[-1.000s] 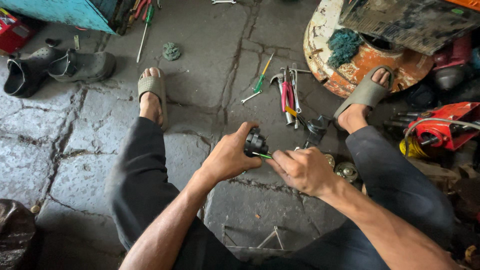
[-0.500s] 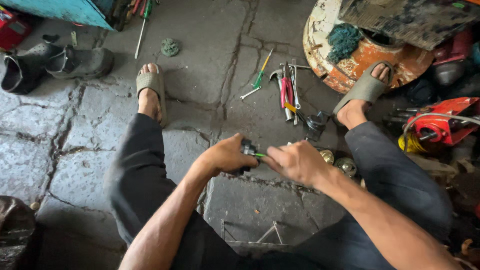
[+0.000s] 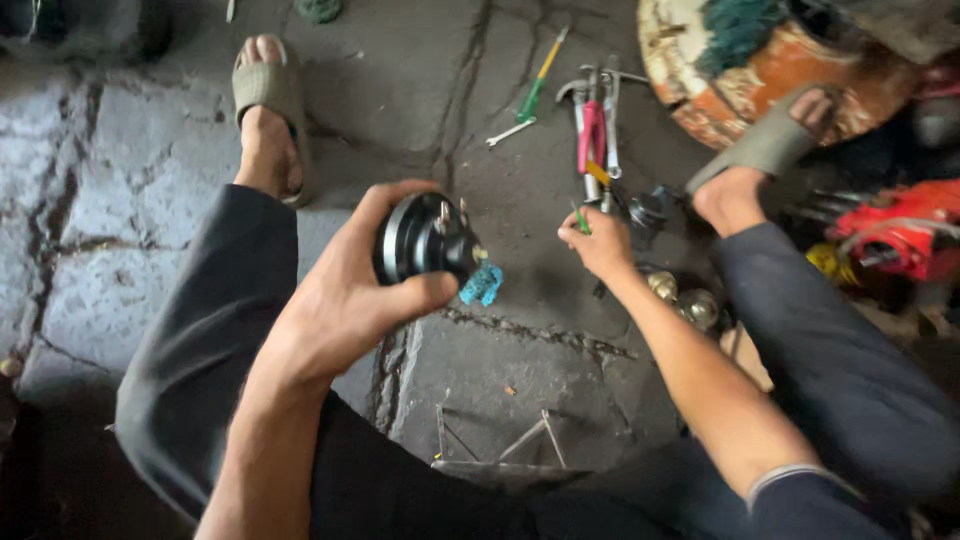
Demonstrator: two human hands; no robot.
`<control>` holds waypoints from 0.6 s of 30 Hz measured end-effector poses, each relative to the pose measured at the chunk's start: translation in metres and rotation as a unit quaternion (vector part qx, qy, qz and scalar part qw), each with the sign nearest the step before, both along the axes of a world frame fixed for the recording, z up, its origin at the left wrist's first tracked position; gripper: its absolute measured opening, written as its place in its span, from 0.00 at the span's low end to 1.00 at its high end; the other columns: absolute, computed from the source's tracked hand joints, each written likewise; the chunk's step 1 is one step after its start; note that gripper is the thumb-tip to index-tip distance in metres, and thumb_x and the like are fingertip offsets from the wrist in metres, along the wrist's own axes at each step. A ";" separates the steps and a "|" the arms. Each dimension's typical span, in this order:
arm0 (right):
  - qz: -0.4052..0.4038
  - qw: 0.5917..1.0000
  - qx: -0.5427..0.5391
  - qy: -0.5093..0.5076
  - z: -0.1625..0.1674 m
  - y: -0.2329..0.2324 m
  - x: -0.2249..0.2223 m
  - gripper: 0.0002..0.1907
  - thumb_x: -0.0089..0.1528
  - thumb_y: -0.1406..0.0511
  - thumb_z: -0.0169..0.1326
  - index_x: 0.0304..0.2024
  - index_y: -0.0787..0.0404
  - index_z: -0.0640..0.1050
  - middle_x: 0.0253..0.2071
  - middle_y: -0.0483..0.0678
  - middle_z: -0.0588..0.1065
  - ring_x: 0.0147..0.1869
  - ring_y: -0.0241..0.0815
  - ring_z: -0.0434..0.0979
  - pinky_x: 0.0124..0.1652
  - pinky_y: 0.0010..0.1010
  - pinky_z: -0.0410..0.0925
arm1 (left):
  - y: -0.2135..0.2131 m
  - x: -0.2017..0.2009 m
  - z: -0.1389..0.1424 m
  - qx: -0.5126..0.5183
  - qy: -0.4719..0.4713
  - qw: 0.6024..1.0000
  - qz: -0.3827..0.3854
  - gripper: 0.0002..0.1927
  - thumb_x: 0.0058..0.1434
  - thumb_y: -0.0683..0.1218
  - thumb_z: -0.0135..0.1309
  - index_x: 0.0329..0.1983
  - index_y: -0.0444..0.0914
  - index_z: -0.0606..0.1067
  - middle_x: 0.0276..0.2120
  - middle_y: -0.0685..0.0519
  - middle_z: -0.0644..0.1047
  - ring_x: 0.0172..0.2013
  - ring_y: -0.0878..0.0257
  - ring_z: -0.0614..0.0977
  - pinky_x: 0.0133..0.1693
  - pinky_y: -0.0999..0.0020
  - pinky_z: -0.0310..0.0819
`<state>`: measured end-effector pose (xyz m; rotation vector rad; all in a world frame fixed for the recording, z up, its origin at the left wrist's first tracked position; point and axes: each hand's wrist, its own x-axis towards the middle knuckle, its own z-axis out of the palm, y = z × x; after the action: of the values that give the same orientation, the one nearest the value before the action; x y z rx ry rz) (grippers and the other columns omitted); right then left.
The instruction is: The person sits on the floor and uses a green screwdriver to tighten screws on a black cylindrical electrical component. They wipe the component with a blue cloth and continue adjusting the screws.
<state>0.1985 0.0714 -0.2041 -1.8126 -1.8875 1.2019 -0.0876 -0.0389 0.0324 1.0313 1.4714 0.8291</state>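
Your left hand [image 3: 345, 300] holds the round black metal motor part [image 3: 425, 240] above the cracked stone floor [image 3: 150, 200], between your knees. Right of it, your right hand [image 3: 600, 240] sits just before the heap of metal hand tools [image 3: 598, 120]. The rusty round drum [image 3: 740, 70] lies behind your right foot.

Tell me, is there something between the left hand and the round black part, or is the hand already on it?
Nothing visible stands between them. The left hand already grips the round black part, fingers wrapped around its rim. The right hand is apart from it, holding a small green tool near the tools on the floor.
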 end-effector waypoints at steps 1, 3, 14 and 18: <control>0.009 1.000 0.023 -0.010 -0.010 0.000 -0.010 0.07 0.61 0.62 0.61 0.39 0.57 0.81 0.30 0.50 0.80 0.33 0.43 0.80 0.36 0.36 0.70 | -0.004 -0.003 0.003 -0.004 -0.032 0.999 0.011 0.40 0.43 0.49 0.65 0.64 0.39 0.70 0.45 0.51 0.80 0.45 0.63 0.82 0.49 0.69 0.78; 0.024 0.997 0.066 -0.027 -0.027 -0.004 -0.027 0.07 0.59 0.62 0.62 0.38 0.57 0.81 0.33 0.51 0.80 0.37 0.47 0.82 0.39 0.39 0.72 | -0.010 -0.011 0.004 -0.005 -0.104 0.994 0.025 0.42 0.44 0.49 0.65 0.65 0.38 0.70 0.48 0.50 0.80 0.48 0.63 0.81 0.52 0.68 0.76; 0.241 0.946 0.065 -0.204 -0.062 0.009 -0.058 0.07 0.63 0.64 0.53 0.43 0.56 0.75 0.44 0.56 0.74 0.46 0.66 0.77 0.43 0.56 0.70 | -0.020 -0.004 -0.026 -0.077 -0.608 0.790 0.021 0.43 0.60 0.51 0.63 0.74 0.36 0.56 0.51 0.38 0.76 0.41 0.44 0.84 0.43 0.51 0.82; 0.296 0.929 0.028 -0.220 -0.061 0.005 -0.055 0.14 0.60 0.57 0.55 0.42 0.58 0.74 0.44 0.58 0.73 0.46 0.68 0.77 0.44 0.57 0.70 | -0.025 0.001 -0.036 -0.073 -0.639 0.765 0.034 0.42 0.64 0.54 0.59 0.76 0.35 0.55 0.51 0.36 0.75 0.40 0.40 0.84 0.42 0.47 0.82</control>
<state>0.1435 0.0764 -0.2647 -1.6258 -2.8357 0.9159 -0.0863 -0.0636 -0.0032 0.1012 0.3496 1.0989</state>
